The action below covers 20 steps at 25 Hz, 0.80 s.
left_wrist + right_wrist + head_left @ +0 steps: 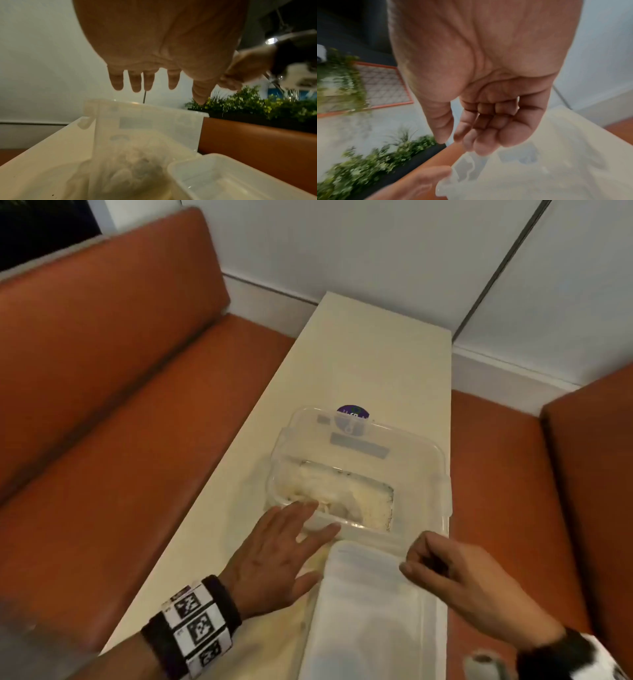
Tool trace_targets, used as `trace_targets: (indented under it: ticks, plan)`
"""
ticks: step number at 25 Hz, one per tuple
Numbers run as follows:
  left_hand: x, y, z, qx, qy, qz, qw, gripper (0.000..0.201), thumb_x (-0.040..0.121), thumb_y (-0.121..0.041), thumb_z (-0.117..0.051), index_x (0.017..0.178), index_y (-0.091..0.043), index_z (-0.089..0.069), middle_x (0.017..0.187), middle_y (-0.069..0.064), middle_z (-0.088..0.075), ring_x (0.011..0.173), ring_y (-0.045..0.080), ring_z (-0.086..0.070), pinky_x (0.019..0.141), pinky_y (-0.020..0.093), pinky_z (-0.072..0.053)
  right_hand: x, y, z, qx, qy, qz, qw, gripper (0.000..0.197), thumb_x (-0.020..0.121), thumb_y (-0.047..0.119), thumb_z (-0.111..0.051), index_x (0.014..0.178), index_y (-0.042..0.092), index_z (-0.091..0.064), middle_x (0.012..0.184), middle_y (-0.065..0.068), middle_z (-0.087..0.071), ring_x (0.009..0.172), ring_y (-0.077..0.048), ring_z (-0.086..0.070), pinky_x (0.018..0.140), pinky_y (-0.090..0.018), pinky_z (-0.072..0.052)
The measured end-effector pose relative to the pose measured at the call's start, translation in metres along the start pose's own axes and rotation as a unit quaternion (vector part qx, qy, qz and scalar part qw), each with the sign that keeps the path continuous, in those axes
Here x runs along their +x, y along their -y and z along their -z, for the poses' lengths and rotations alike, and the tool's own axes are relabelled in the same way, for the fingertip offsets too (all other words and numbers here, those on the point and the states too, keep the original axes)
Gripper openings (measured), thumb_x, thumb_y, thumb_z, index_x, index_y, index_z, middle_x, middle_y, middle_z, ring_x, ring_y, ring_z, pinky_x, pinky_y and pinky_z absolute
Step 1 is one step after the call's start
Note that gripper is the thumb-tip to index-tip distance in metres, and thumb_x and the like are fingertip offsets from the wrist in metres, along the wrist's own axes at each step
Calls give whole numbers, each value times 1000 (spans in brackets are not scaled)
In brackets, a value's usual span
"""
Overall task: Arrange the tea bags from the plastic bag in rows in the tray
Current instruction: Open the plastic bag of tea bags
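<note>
A crumpled plastic bag of tea bags (325,494) lies inside a clear latching box (442,474) on the narrow white table. A pale translucent tray (370,628) sits just in front of the box and looks bare. My left hand (284,546) is flat with fingers spread, its fingertips at the box's near left corner. The left wrist view shows those straight fingers (147,81) above the box (154,116), the bag (133,169) and the tray (240,178). My right hand (431,559) hovers over the tray's far right corner, fingers curled (481,138), holding nothing.
The white table (376,354) runs between two orange benches (120,422) and ends at a white wall. A round purple sticker (352,412) shows at the box's far edge. Green plants (257,105) stand behind the right bench.
</note>
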State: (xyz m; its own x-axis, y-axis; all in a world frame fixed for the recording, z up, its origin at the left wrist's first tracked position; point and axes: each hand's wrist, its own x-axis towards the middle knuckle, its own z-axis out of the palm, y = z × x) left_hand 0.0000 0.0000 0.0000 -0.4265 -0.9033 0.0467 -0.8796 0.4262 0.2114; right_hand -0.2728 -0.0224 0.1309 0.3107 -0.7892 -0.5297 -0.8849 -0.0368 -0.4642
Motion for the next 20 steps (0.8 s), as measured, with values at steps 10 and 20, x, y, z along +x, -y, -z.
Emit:
trace_targets:
  ticks: [10, 20]
  plan:
    - [17, 4, -36, 35, 27, 56, 997, 86, 85, -66, -55, 156, -30, -24, 159, 14, -34, 149, 35, -26, 119, 54, -18, 240, 32, 16, -272, 127, 37, 953, 56, 89, 44, -70, 140, 33, -47, 134, -1, -60, 122, -24, -55, 103, -34, -42]
    - [15, 6, -40, 5, 22, 61, 998, 90, 83, -59, -61, 158, -30, -19, 161, 12, -32, 150, 34, -24, 118, 53, -16, 301, 13, -50, -308, 214, 32, 927, 32, 88, 31, -65, 119, 27, -57, 113, -3, -68, 89, -21, -69, 76, -32, -58]
